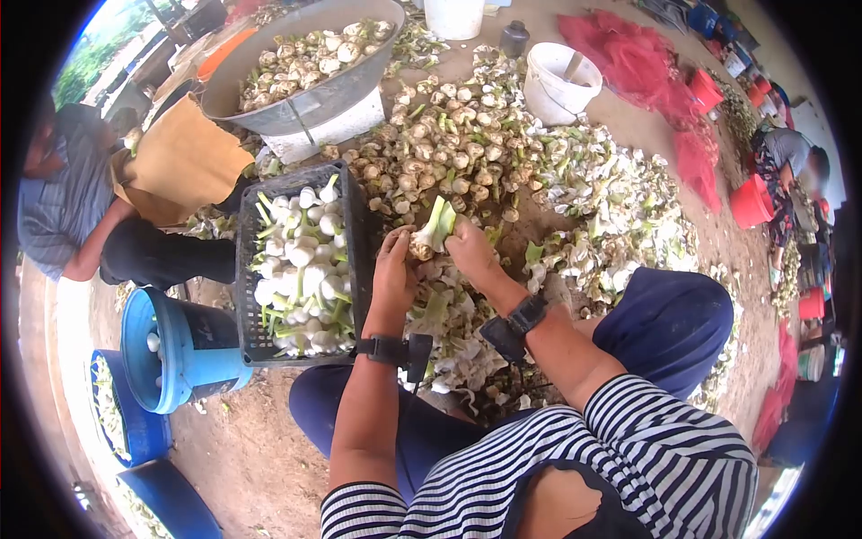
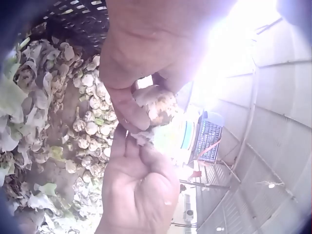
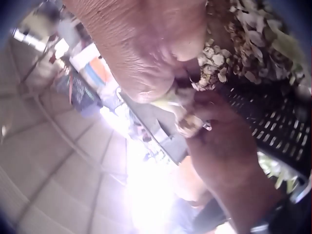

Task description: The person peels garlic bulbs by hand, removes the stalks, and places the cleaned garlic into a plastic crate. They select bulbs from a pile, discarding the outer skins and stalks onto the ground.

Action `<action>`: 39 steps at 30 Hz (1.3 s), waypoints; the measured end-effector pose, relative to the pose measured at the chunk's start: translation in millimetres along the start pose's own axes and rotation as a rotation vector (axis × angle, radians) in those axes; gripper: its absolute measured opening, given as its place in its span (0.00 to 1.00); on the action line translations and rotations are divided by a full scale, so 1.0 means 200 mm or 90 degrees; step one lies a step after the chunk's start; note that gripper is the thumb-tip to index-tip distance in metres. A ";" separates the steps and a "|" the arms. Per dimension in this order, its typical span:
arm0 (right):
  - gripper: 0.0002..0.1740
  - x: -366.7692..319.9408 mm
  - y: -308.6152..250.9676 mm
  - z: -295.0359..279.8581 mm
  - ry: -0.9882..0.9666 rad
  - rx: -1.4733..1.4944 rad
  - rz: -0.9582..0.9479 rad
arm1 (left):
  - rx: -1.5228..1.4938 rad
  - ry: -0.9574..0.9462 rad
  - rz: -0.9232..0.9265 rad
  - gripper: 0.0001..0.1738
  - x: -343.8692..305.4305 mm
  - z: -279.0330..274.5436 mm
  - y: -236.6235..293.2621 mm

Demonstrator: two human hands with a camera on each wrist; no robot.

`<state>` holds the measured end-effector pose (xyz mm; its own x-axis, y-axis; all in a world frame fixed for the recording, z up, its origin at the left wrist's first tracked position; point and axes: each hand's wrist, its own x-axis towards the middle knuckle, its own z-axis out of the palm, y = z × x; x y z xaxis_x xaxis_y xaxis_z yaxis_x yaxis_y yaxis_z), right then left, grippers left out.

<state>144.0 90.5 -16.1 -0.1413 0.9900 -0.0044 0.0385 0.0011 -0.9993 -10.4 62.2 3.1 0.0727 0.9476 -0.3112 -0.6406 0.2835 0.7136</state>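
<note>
Black crate is standing on the ground, holding peeled white bulbs with green stalks. Metal basin is sitting behind it, carrying brownish bulbs. Unpeeled pile is lying beyond, with husks spreading to its right. White bucket is standing by red netting. Blue drum is touching the crate. Person in grey shirt is sitting far left.

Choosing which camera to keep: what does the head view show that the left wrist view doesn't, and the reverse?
Head only: blue bucket, basin, white bucket, a seated person. Left wrist only: the roof overhead. Both: left hand and right hand holding one bulb, the pile on the ground, the black crate.
</note>
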 end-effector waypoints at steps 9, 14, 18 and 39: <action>0.16 -0.03 -0.02 -0.06 -0.085 0.433 0.241 | 0.294 -0.053 0.114 0.20 -0.02 0.05 -0.05; 0.15 -0.04 -0.03 -0.06 -0.097 0.235 0.093 | 0.193 0.026 0.055 0.20 -0.03 0.04 0.03; 0.14 -0.06 0.02 -0.07 -0.072 0.226 0.059 | 0.254 0.084 -0.035 0.26 -0.01 0.03 0.03; 0.16 -0.06 -0.20 -0.24 -0.304 0.137 0.083 | 0.007 0.248 -0.039 0.14 0.10 -0.13 -0.06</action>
<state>191.0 86.0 24.9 -0.5854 0.8051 -0.0959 -0.1108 -0.1966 -0.9742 -21.9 74.4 -27.9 -0.1865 0.8025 -0.5668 -0.6361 0.3410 0.6922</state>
